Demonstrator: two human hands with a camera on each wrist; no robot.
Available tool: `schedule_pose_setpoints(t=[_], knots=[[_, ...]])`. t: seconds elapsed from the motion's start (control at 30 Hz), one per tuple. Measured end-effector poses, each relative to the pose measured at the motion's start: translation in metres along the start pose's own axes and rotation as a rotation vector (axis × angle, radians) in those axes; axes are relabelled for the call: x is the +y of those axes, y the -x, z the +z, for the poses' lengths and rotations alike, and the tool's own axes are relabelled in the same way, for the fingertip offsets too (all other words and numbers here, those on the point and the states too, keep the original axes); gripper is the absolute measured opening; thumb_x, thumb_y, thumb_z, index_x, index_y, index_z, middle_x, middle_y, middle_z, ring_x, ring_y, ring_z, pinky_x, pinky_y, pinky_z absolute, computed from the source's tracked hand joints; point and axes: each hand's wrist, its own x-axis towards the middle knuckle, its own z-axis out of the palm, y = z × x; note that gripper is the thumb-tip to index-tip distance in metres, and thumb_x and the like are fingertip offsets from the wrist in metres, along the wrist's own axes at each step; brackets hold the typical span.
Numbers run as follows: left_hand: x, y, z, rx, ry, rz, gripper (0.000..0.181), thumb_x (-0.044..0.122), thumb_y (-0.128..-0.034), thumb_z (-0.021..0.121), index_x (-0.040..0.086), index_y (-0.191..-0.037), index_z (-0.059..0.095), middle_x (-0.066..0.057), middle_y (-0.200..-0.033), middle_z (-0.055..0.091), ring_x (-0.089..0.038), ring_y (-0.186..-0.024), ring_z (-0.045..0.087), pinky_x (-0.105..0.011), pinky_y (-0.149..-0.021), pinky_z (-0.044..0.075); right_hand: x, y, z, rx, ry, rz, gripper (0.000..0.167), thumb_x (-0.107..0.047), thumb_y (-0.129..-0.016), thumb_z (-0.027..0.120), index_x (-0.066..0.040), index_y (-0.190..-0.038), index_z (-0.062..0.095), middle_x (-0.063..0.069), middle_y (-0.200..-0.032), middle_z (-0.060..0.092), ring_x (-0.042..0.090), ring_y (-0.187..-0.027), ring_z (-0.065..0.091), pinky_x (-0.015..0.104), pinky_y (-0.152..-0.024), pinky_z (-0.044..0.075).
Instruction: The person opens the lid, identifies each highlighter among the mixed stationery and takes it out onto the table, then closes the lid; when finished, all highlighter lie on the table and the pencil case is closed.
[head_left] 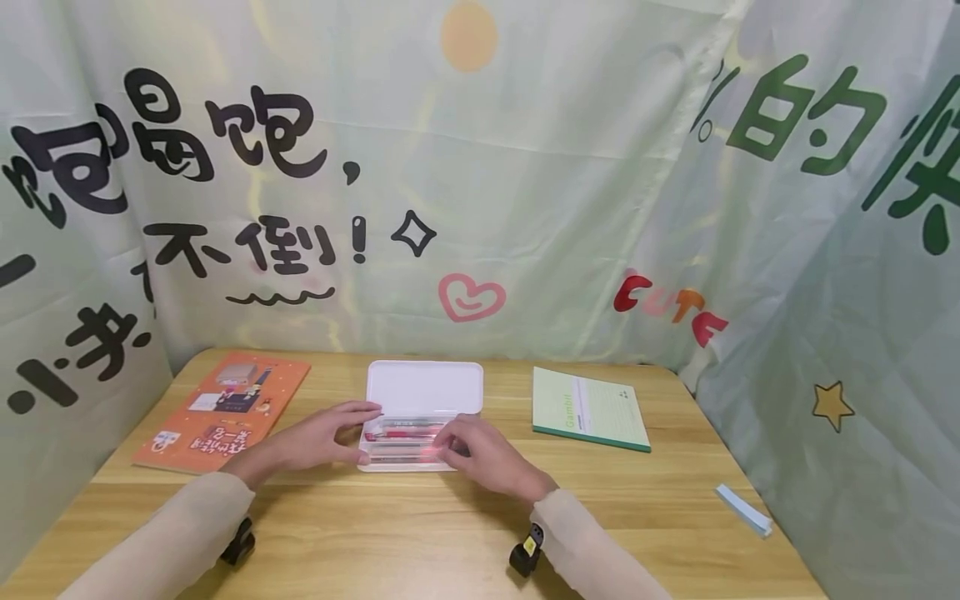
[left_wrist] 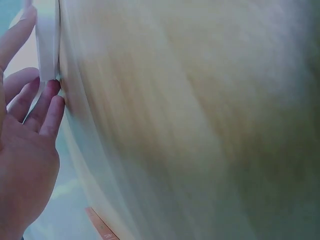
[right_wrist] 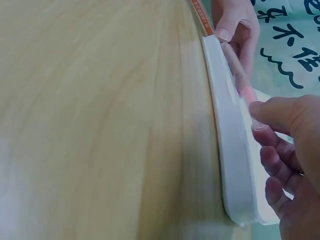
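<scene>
In the centre of the head view, the white pencil case (head_left: 424,387) lies with its lid up on the wooden table (head_left: 375,533), and your right hand (head_left: 486,454), at its right side, pinches a clear pen with a pinkish end (right_wrist: 249,93) between thumb and forefinger. Your left hand (head_left: 324,436) clenches nothing, its loosely spread fingers touching the case's left edge, while the orange booklet (head_left: 258,392) lies centre left and the pale green notebook (head_left: 607,408) right of centre.
</scene>
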Motion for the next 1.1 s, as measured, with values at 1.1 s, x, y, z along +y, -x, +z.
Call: schedule_pose_setpoints(t=[1.1], knots=[[-0.007, -0.003, 0.000, -0.017, 0.004, -0.016, 0.087, 0.045, -0.0952, 0.084, 0.005, -0.164, 0.048, -0.015, -0.175, 0.038, -0.050, -0.163, 0.028, -0.075, -0.128, 0.024, -0.014, 0.038, 0.022, -0.107, -0.081, -0.034, 0.007, -0.019, -0.101, 0.079, -0.023, -0.106, 0.076, -0.018, -0.091, 0.060, -0.004, -0.080, 0.052, 0.013, -0.071, 0.049]])
